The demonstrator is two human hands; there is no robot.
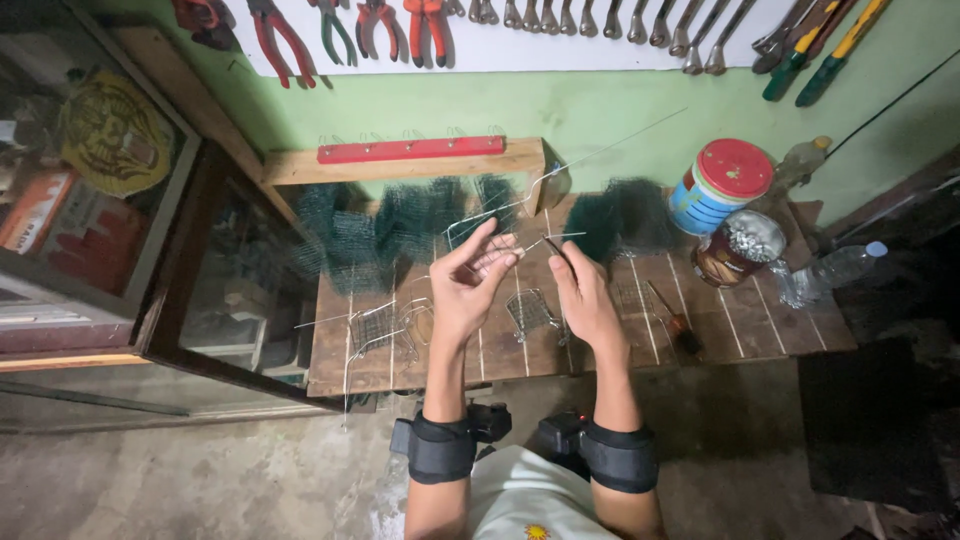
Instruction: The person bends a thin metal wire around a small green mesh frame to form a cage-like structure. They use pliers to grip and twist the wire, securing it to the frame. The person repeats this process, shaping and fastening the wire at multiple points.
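Pinching a thin wire [500, 215] at frame centre, the left hand [470, 285] grips its bent end while the right hand [583, 300] holds pliers [556, 248] just right, wire running upper right.

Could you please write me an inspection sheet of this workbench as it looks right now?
Surface: slatted brown wooden bench, worn.
Job's things: thin silver wire, bent, pinched by left hand; right hand holds small dark pliers on it.
Clutter: small wire-mesh baskets, dark green mesh pieces, red-lidded blue tin, brown jar of metal bits, clear plastic bottle, wooden-handled tool.
Hands: both closed on their things; black wrist bands.
Cables: nothing seen.
Surroundings: green wall, pegboard of red-handled pliers and spanners, glass cabinet.
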